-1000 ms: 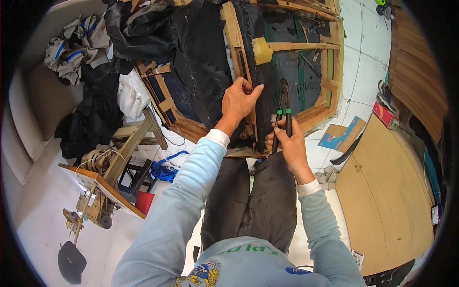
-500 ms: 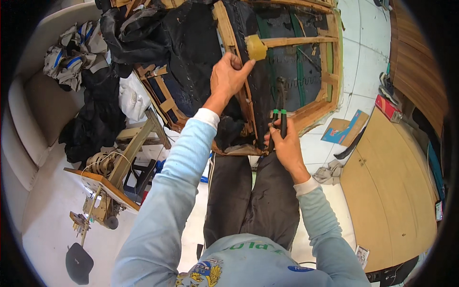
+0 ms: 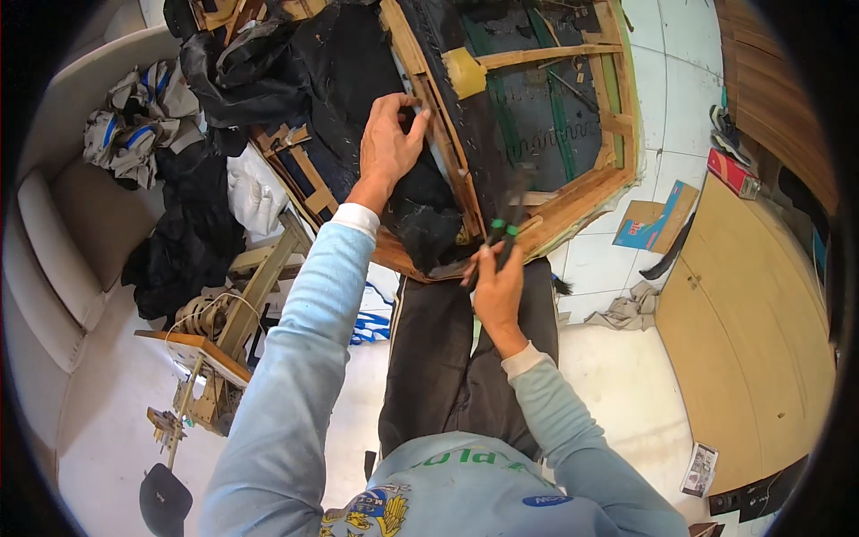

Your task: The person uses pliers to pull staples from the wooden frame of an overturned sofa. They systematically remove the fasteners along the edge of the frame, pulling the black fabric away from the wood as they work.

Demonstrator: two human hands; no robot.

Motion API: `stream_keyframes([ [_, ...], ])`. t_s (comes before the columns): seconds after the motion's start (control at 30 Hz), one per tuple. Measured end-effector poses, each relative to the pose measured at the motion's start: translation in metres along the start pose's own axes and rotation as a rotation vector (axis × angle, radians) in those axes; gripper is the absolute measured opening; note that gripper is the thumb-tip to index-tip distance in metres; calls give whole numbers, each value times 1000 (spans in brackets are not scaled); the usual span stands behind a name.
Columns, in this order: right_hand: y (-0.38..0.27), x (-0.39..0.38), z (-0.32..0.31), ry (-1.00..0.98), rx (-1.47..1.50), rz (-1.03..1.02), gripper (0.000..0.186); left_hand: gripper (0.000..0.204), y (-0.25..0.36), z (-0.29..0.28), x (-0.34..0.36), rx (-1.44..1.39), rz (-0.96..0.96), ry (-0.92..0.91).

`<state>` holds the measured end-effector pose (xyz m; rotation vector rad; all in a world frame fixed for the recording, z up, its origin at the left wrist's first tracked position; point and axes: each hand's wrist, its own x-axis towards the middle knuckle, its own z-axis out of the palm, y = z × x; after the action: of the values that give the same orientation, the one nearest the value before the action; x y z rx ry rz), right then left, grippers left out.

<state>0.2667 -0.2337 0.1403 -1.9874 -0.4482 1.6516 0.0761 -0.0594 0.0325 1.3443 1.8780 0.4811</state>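
My right hand [image 3: 498, 291] is wrapped round the dark handles, banded in green, of a pair of pincers [image 3: 505, 229]. The tool's head points up over the lower rail of a stripped wooden furniture frame [image 3: 573, 213] and is smeared by motion. My left hand [image 3: 391, 143] is bent over black fabric [image 3: 340, 98] beside the frame's middle rail [image 3: 436, 107]. Its thumb and forefinger tips come close together in a pinch; anything between them is too small to make out. A yellow foam piece [image 3: 465, 73] sits on the rail, right of that hand. Wavy springs and green straps show inside the frame.
A pale sofa [image 3: 67, 259] with crumpled cloth [image 3: 143, 116] stands on the left. Near it are a wooden stand [image 3: 259, 268] and a dark cap [image 3: 165, 499]. Cardboard [image 3: 658, 217], a red box [image 3: 732, 174] and a tan panel [image 3: 752, 331] lie on the right.
My left hand has moved left and slightly down, away from the foam piece. The right hand has drawn the pincers down and left. The view has shifted slightly.
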Motion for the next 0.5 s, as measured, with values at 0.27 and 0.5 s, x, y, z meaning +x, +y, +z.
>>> stream_keyframes([
  [0.27, 0, -1, 22, 59, 30, -24, 17, 50, -6, 2, -14, 21, 140, 2],
  [0.5, -3, 7, 26, -73, -4, 54, 14, 76, 21, 11, -3, 457, 625, -65],
])
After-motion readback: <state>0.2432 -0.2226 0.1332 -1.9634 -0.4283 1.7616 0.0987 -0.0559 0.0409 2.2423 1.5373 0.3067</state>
